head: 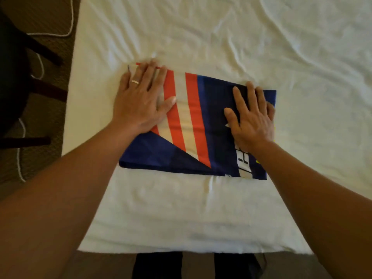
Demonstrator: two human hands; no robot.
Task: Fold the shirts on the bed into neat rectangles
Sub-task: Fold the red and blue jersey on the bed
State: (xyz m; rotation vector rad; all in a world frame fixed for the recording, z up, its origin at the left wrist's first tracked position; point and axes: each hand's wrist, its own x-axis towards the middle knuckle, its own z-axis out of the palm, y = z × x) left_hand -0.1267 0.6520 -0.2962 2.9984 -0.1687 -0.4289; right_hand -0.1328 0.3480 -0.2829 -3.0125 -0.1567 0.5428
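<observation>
White bed sheet point(221, 37) under folded shirt point(201, 127); left hand point(138, 101) and right hand point(251, 119) pressing flat, fingers spread

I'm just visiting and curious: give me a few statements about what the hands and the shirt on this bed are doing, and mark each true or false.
1. Both hands lie flat on the folded blue shirt with red and white stripes. True.
2. The left hand wears a ring. True.
3. The right hand lifts the shirt off the white bed sheet. False: it presses flat on the shirt, which lies on the sheet.
4. The shirt is spread out, sleeves unfolded. False: it is folded into a rough rectangle.
5. The left hand rests on the striped end. True.
</observation>
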